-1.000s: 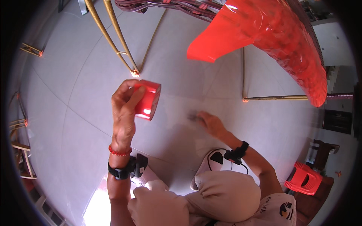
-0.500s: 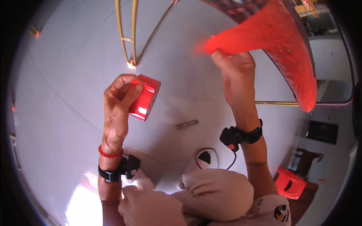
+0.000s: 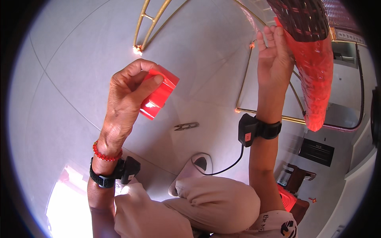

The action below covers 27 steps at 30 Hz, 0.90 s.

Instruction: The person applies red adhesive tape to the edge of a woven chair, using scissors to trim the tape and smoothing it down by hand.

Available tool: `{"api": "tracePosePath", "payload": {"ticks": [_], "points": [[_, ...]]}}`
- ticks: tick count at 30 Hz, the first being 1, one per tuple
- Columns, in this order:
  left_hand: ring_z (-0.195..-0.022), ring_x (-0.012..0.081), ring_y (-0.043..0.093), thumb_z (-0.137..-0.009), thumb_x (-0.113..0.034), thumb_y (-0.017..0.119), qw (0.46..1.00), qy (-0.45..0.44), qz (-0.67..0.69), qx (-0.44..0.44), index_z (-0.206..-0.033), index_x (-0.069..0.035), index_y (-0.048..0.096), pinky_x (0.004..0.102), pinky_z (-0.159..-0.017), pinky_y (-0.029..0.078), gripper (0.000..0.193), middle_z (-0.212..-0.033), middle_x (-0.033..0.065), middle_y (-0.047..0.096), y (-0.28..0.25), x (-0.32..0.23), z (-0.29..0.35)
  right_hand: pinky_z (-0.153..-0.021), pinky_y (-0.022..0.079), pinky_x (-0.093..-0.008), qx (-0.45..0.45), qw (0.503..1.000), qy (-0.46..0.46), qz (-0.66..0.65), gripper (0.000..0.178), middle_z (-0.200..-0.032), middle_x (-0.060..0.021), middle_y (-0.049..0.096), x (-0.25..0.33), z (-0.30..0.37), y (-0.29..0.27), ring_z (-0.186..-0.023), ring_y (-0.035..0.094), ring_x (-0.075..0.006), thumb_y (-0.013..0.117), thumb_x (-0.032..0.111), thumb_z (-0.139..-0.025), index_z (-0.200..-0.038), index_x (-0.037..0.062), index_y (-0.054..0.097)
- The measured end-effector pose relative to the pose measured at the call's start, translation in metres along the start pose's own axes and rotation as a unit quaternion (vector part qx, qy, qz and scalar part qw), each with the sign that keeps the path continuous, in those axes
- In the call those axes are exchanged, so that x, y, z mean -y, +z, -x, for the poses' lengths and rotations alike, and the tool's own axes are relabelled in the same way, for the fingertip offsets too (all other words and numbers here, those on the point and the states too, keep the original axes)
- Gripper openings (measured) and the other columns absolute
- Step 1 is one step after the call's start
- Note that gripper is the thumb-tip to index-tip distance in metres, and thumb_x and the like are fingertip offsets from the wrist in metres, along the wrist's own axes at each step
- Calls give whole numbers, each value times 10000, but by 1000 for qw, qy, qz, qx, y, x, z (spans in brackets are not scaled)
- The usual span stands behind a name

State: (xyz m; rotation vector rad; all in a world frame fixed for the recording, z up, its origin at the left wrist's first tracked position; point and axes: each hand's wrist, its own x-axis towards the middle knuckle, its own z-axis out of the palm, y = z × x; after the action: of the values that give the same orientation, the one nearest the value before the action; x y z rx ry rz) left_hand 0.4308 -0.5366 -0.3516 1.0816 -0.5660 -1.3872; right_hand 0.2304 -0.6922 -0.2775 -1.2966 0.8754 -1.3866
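In my left hand [image 3: 137, 89] is a roll of glossy red tape [image 3: 158, 95], gripped between thumb and fingers. On the upper right hangs a long, curved, dark woven piece [image 3: 303, 20], its lower part covered in wrinkled red tape [image 3: 315, 75]. My right hand [image 3: 274, 59] is raised against the left side of this piece, fingers stretched upward and slightly apart. A bit of red shows behind its fingertips; the side of the hand facing the piece is partly hidden. Thread snips [image 3: 186, 126] lie on the grey floor between my forearms.
Gold-coloured rod frames stand at the top [image 3: 152, 23] and behind my right wrist [image 3: 243, 85]. A black cable [image 3: 226, 171] loops from my right wrist strap past my shoe. A red plastic item [image 3: 287, 198] and a dark wooden stool [image 3: 295, 178] are at the lower right.
My right hand has moved right and up, from pulling at a blurred red strip to lying against the wrapped piece. The tape roll in my left hand has shifted slightly up and right.
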Motion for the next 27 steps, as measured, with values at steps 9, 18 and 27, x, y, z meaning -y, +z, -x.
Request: {"api": "tracePosePath", "payload": {"ticks": [9, 18, 27], "points": [[-592, 49, 530, -845, -59, 577, 1000, -5, -14, 15, -878, -17, 576, 191, -520, 430, 53, -733, 34, 617, -2, -1, 6, -930, 423, -403, 42, 988, -22, -144, 267, -1071, -87, 594, -14, -26, -13, -964, 561, -236, 566, 74, -840, -1105, 41, 544], [-687, 73, 536, -831, -88, 577, 998, 5, -64, 6, -842, -62, 566, 204, -606, 441, 31, -767, 4, 591, -8, -11, 17, -626, 388, -257, 240, 863, 120, -428, 245, -938, -21, 583, -8, -24, 8, -688, 475, -146, 623, 126, -776, -1011, 68, 587], [-624, 54, 546, -841, -48, 573, 999, 13, -32, 7, -882, -35, 573, 183, -545, 443, 43, -742, 15, 606, -2, -4, 17, -954, 330, -382, 113, 780, 157, -595, 355, -1168, -85, 538, 10, 4, 51, -1078, 463, -222, 448, 264, -881, -1132, 26, 528]]}}
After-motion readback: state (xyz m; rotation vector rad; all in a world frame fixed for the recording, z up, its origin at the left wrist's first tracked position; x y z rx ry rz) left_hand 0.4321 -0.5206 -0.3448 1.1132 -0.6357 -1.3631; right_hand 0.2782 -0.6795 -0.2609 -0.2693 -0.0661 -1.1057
